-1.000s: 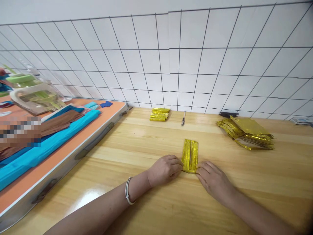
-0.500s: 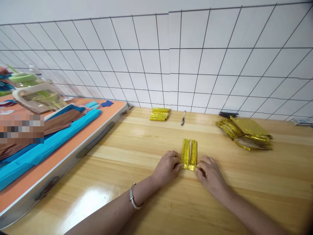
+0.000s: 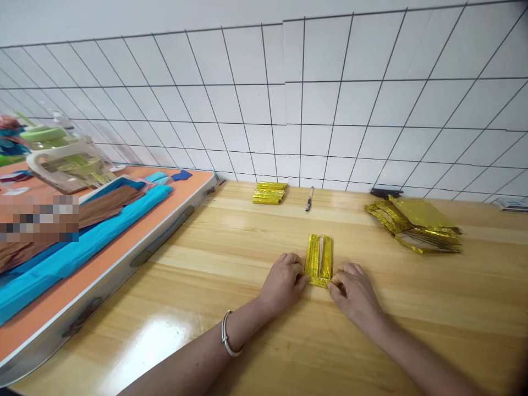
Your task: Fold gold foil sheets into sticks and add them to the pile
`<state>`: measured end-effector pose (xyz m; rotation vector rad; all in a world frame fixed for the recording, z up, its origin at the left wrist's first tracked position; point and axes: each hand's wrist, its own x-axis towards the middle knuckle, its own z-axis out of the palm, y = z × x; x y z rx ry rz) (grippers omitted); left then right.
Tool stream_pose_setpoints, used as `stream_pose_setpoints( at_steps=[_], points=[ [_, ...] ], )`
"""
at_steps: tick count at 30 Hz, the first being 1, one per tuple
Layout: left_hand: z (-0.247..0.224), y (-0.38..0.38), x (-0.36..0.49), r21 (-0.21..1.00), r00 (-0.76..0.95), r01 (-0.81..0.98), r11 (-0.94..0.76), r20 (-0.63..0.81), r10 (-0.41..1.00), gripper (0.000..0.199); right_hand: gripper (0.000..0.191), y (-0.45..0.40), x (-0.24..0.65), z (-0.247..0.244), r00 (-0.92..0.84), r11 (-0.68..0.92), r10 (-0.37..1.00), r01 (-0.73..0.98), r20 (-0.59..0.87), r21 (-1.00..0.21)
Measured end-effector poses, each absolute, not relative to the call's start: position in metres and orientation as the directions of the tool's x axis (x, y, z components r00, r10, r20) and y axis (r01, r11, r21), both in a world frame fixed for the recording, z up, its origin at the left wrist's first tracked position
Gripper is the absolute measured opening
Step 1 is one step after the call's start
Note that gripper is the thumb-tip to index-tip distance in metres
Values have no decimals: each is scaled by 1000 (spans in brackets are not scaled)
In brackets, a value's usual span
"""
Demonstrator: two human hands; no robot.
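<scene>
On the wooden table lies a folded sheet of gold foil paper (image 3: 313,257), its two long sides turned inward with a narrow pale gap between them. A short fold runs across its near end. My left hand (image 3: 285,279) pinches the near left corner, fingers curled. At the near right corner, my right hand (image 3: 353,290) grips the paper between thumb and fingers. A small stack of gold foil rolls or folded strips (image 3: 269,193) lies farther back. To the right sits a loose pile of gold foil sheets (image 3: 424,220).
A pen (image 3: 309,199) lies near the tiled wall, and a black object (image 3: 386,193) is behind the gold pile. On the left, an orange-topped table (image 3: 136,231) holds blue and brown crepe-like material (image 3: 103,242) and a clear container with a pale rim (image 3: 72,165).
Both hands stay at the near corners of the gold paper, almost unmoved. The near-end fold looks slightly flatter. The whole view has shifted a little.
</scene>
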<state>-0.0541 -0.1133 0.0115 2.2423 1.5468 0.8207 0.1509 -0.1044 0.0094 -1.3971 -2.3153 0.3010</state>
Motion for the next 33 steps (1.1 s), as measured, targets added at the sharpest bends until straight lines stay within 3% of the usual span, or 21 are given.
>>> stream_pose_setpoints(
  at_steps=[20, 26, 30, 33],
  points=[
    [13, -113, -52, 406, 270, 843, -352, 246, 931, 15, 17, -104, 149, 13, -377, 421, 907, 834, 189, -356],
    [18, -120, -49, 294, 293, 887, -356, 238, 926, 12, 14, -105, 153, 11, -348, 400, 915, 850, 204, -342],
    [23, -123, -48, 169, 478, 837, -520, 235, 846, 7, 11, -105, 155, 11, -357, 409, 911, 845, 205, -345],
    [24, -122, -49, 139, 660, 715, -685, 192, 727, 12, 11, -106, 154, 10, -353, 408, 912, 841, 211, -355]
  ],
)
